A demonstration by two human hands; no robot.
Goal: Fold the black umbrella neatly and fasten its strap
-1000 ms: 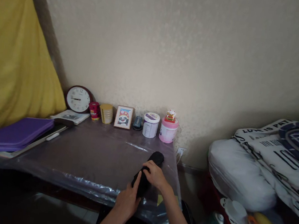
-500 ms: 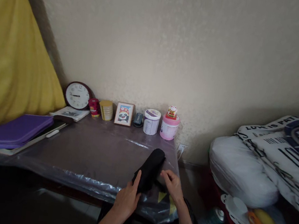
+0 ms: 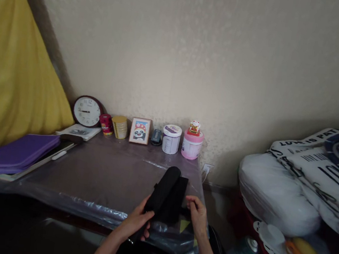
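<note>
A black folded umbrella (image 3: pixel 164 189) lies at the near right part of the table (image 3: pixel 104 172). My left hand (image 3: pixel 136 222) is closed round its near end. A flat black sleeve or cover (image 3: pixel 177 199) lies beside the umbrella on the right. My right hand (image 3: pixel 197 214) pinches the near right edge of that black cover. Both forearms come up from the bottom edge of the view.
Clear plastic sheeting covers the table. Along the wall stand a clock (image 3: pixel 86 111), a red can (image 3: pixel 106 123), a gold tin (image 3: pixel 120 127), a panda picture (image 3: pixel 140 131), a white jar (image 3: pixel 171 139) and a pink jar (image 3: pixel 191 143). Purple folder (image 3: pixel 12 155) lies left. Bedding (image 3: pixel 302 182) is piled right.
My right hand left the umbrella's top, swung to its right side and took hold of the black cover, which now lies spread beside the umbrella. The left hand wrapped round the near end.
</note>
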